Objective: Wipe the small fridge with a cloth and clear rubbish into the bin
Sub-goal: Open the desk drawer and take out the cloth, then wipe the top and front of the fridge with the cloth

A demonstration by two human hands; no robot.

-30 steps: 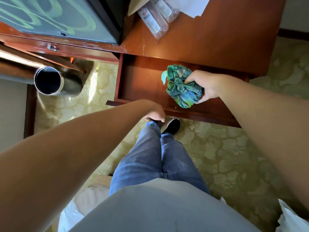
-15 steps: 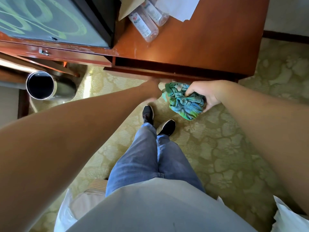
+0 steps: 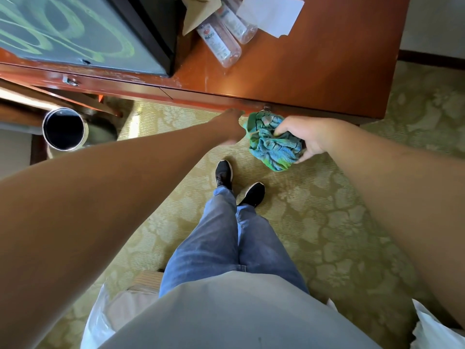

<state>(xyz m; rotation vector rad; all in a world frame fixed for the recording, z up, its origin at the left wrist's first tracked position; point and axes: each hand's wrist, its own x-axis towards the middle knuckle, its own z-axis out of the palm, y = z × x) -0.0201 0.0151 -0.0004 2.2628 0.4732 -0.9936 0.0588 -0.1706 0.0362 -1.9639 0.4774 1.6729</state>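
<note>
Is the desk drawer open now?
No, the drawer sits flush with the desk, the left hand at its front.

Nothing here reads cleanly. Up beyond the right hand (image 3: 305,137) and the cloth (image 3: 274,144) it grips, two clear bottles (image 3: 221,41) lie on the desk (image 3: 327,71); the nearer one's label shows a red mark and small print, too small and blurred to make out. The white paper (image 3: 273,15) beside them shows no writing.
</note>
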